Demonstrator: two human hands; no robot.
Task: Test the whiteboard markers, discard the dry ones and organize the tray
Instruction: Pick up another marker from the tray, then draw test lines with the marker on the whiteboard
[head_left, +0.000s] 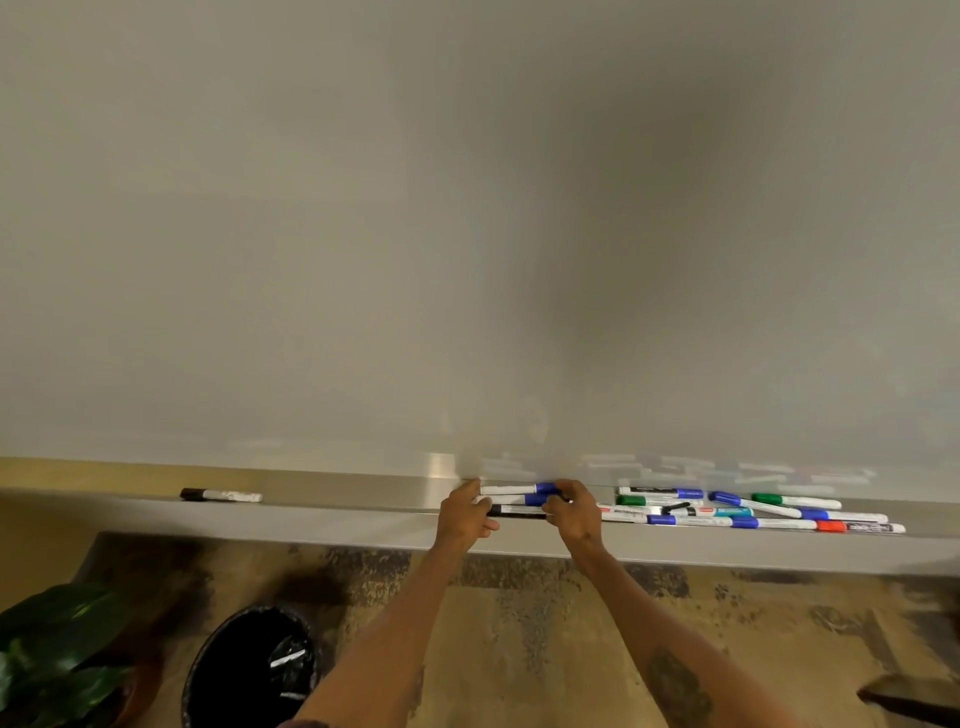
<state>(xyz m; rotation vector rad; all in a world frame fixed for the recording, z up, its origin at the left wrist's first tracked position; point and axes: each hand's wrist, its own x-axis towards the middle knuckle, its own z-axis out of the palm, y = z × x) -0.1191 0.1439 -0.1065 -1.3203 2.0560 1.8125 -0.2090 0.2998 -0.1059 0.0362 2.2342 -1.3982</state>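
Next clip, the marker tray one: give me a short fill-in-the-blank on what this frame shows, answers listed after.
1. The left hand and right hand hold a small group of markers, two of them with ____ caps.
2. A lone marker lying far to the left on the tray has a ____ cap.
3. On the floor below the tray stands a ____ bin, beside a plant.

Answers: blue; black; black
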